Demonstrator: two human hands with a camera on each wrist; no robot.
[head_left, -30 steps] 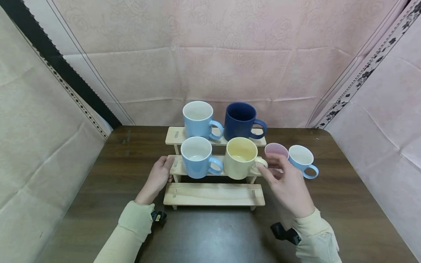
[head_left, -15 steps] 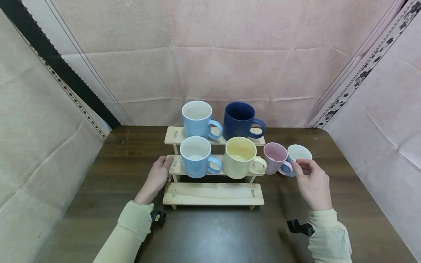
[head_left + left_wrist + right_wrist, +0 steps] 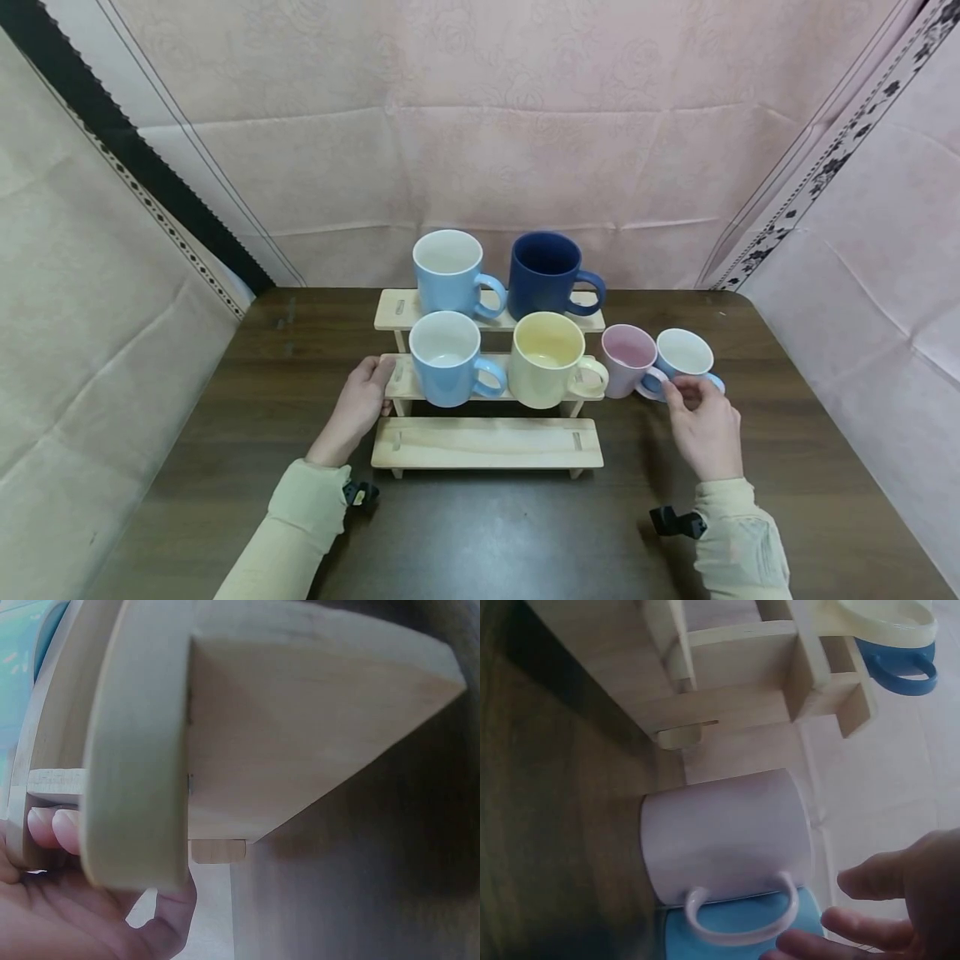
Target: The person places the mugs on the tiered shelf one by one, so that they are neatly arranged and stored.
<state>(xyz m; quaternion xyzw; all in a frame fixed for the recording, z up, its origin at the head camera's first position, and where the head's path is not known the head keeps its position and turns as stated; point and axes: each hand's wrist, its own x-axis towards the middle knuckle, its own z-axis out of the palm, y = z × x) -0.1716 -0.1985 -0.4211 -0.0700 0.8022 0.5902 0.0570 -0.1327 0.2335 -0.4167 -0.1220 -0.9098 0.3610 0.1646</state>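
Note:
My left hand (image 3: 354, 404) grips the left end of the middle step of a three-tier wooden stand (image 3: 487, 442). In the left wrist view, fingertips (image 3: 67, 829) curl around a board's edge. To the right of the stand, my right hand (image 3: 705, 425) is by the handle of a pink mug (image 3: 628, 362), just in front of a light blue mug (image 3: 684, 352). The right wrist view has its thumb and fingers spread apart beside the pink mug's handle, with nothing held. A yellow mug (image 3: 543, 371) and a light blue mug (image 3: 447, 367) stand on the middle step.
Another light blue mug (image 3: 446, 279) and a dark blue mug (image 3: 542, 283) occupy the top step. The stand is on a dark wooden table (image 3: 495, 533), with pale cloth (image 3: 480, 167) hanging behind it and at both sides.
My right hand has left the yellow mug's handle and moved right, then shifted slightly back left toward the pink mug's handle. My left hand keeps its hold on the stand.

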